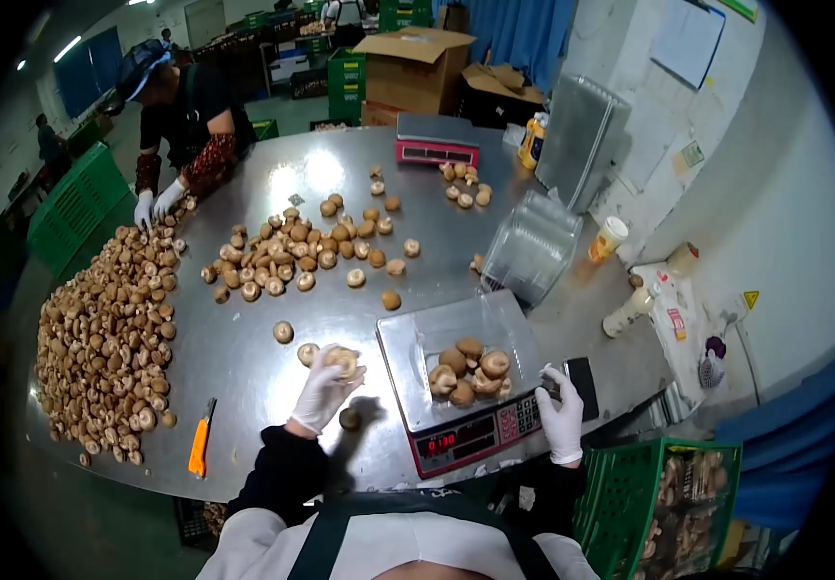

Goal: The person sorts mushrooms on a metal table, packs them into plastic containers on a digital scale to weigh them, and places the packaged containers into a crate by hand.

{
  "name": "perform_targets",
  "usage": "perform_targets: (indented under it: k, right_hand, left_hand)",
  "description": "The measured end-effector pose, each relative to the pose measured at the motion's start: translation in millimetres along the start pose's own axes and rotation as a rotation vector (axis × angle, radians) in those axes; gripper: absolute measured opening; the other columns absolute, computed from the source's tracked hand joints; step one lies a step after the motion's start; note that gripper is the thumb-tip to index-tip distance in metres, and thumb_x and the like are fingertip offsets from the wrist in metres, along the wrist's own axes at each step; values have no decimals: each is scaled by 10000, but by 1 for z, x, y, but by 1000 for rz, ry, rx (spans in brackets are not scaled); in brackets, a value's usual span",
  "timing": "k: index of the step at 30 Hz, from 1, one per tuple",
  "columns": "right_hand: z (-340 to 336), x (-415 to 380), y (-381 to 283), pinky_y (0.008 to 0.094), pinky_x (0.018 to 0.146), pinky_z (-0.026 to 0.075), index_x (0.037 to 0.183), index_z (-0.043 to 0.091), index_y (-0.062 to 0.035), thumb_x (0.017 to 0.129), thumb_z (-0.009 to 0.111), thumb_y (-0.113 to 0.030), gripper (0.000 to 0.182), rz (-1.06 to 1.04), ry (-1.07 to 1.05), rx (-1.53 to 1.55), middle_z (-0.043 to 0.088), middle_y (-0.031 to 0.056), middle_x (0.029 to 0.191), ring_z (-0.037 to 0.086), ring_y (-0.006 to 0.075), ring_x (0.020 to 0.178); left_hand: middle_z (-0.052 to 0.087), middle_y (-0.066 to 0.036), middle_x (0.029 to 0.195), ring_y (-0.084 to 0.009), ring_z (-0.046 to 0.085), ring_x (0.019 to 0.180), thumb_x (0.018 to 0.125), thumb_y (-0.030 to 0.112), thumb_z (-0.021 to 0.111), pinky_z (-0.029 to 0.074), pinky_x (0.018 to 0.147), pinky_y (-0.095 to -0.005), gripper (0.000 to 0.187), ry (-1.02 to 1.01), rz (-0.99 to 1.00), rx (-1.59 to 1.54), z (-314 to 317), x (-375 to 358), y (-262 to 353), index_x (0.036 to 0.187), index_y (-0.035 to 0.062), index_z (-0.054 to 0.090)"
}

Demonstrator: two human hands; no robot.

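My left hand (321,394), in a white glove, holds a pale-capped mushroom (341,362) above the metal table, left of the scale. My right hand (561,416), also gloved, is at the scale's right edge with its fingers curled apart and nothing visible between them. On the scale (403,387) a clear plastic tray holds several brown mushrooms (470,371), and the red display reads about 0130. Loose mushrooms (296,246) are scattered over the middle of the table. One dark mushroom (350,419) lies just below my left hand.
A large mushroom heap (113,338) covers the table's left side, near an orange knife (201,445). A co-worker (185,121) handles mushrooms at the far left. Clear trays (533,246), a second scale (437,140) and a bottle (533,140) stand behind. A green crate (591,503) is at lower right.
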State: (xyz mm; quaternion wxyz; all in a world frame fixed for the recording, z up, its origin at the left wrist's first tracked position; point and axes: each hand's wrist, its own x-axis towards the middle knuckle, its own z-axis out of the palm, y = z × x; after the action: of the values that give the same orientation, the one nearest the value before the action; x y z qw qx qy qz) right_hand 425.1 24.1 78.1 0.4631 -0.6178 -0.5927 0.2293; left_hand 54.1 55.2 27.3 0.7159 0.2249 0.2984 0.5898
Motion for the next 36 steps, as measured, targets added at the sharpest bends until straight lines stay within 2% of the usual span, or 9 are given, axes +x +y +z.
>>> perform_targets:
  k: [2, 4, 6, 10, 16, 21, 24, 28, 36]
  right_hand:
    - [-3, -7, -2, 300, 851, 457, 1113, 571, 21, 807, 627, -42, 317, -26, -15, -67, 624, 136, 1055, 602, 231, 979]
    - [-1, -9, -2, 300, 852, 456, 1114, 571, 23, 817, 627, -50, 311, -17, -34, -57, 624, 142, 1055, 603, 235, 969]
    - [5, -6, -11, 305, 841, 460, 1097, 579, 20, 818, 623, -47, 290, -54, -40, -40, 626, 145, 1051, 608, 244, 961]
    - [26, 6, -35, 314, 812, 471, 1056, 602, 4, 810, 622, -37, 251, -158, -95, -69, 636, 142, 1012, 615, 263, 931]
    - [98, 21, -56, 379, 851, 456, 1110, 578, -43, 718, 678, -93, 407, -523, -453, -292, 606, 142, 1076, 568, 324, 966]
    - [115, 28, -40, 370, 834, 440, 1061, 572, -37, 677, 690, -105, 407, -522, -508, -366, 579, 137, 1034, 533, 339, 956]
    - [105, 23, -47, 340, 974, 408, 1137, 518, 6, 733, 594, -34, 413, -5, -483, 323, 557, 123, 1154, 536, 239, 1092]
    - [106, 7, -59, 388, 1035, 370, 1239, 420, 31, 747, 608, -30, 530, 274, -743, 1125, 476, 201, 1274, 477, 283, 1192]
    - [171, -43, -72, 404, 962, 449, 1226, 441, 74, 893, 548, -215, 454, 1090, -1109, 1741, 477, 231, 1234, 506, 333, 1131]
  left_hand:
    - [541, -116, 1083, -206, 576, 925, 896, 185, 583, 507, 824, -355, 304, 210, 26, -197, -40, -22, 1, 1157, 79, 467]
    - [559, -129, 1029, -175, 553, 818, 914, 211, 570, 506, 719, -309, 288, -91, 43, -229, -104, -49, 7, 1156, 75, 494]
    - [590, -127, 958, -196, 560, 738, 921, 243, 550, 500, 666, -293, 311, 446, 170, -113, -97, -85, 21, 1180, 75, 513]
    - [588, -118, 978, -199, 556, 736, 921, 221, 558, 500, 650, -297, 313, 479, 398, -79, -149, -146, 41, 1203, 90, 520]
    - [605, -105, 964, -192, 610, 758, 915, 257, 575, 542, 644, -281, 258, 667, 427, -206, -138, -201, 44, 1118, 102, 545]
    - [606, -81, 846, -199, 607, 672, 887, 320, 588, 501, 536, -263, 235, 780, 226, -237, -110, -210, 26, 999, 116, 551]
    - [604, -128, 932, -248, 635, 808, 868, 181, 583, 561, 671, -314, 185, 539, 116, -179, -96, -206, 3, 989, 49, 538]
    - [593, -161, 1016, -254, 633, 908, 856, 47, 560, 564, 752, -346, 219, 321, 23, -58, -62, -185, -24, 1070, 19, 523]
    - [556, -142, 1092, -212, 623, 885, 961, 197, 470, 542, 735, -306, 381, 110, -127, -58, -23, -175, -25, 1289, 16, 407]
